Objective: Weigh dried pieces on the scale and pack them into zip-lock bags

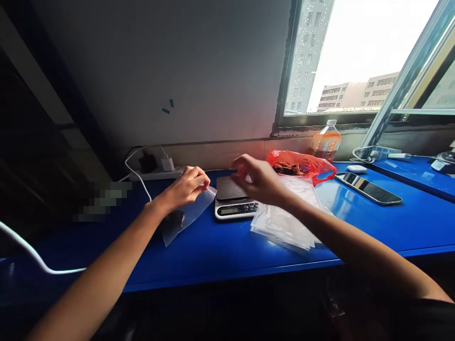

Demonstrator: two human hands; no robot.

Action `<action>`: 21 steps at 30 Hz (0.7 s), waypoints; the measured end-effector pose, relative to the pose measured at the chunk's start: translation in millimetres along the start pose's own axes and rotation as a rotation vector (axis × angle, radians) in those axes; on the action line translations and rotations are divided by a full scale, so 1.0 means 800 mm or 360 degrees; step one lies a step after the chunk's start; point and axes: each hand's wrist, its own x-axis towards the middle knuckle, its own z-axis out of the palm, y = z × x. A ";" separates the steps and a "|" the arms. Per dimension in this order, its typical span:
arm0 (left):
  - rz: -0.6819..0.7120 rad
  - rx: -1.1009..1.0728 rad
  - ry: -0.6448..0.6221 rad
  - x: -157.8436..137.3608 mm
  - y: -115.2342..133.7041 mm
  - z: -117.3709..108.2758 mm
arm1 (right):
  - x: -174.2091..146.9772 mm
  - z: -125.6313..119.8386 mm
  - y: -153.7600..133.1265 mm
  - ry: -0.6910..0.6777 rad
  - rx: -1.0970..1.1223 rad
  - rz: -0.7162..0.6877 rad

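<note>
The left hand (194,183) pinches the top corner of a clear bag (195,213) on the left part of the table (220,267), beside the scale (231,212). A slack pinch could let the bag slip. The right hand (261,180) is curled and blurred above the scale; whether it grips anything I cannot tell. Bumping the plate could upset the reading, as could the stacked bags (280,225) crowding the scale's right end. Toward the table's back edge, the red bag (322,166) gapes, so a knock might spill its contents.
</note>
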 end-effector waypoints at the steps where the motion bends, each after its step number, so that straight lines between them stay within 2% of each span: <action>1: 0.0065 -0.0009 0.0135 -0.004 0.010 -0.005 | -0.002 0.018 -0.006 -0.0076 0.0126 0.0086; 3: 0.0281 -0.0071 0.0475 -0.012 0.029 -0.011 | -0.008 0.045 -0.011 -0.0196 0.0460 0.0284; 5: 0.0477 -0.0151 0.0649 -0.017 0.046 -0.012 | -0.016 0.055 -0.012 -0.0291 0.0840 0.0424; 7: 0.0597 -0.0208 0.0671 -0.019 0.058 -0.010 | -0.023 0.054 -0.014 -0.0346 0.1132 0.0492; 10: 0.0697 -0.0257 0.0689 -0.019 0.071 -0.008 | -0.029 0.046 -0.016 -0.0379 0.1327 0.0585; 13: 0.0734 -0.0315 0.0691 -0.019 0.077 -0.006 | -0.031 0.042 -0.015 -0.0410 0.1362 0.0587; 16: 0.0734 -0.0349 0.0698 -0.020 0.078 0.000 | -0.033 0.044 -0.013 -0.0429 0.1267 0.0458; 21: 0.0761 -0.0367 0.0525 -0.019 0.078 0.007 | -0.032 0.044 -0.006 -0.0324 0.0705 0.0363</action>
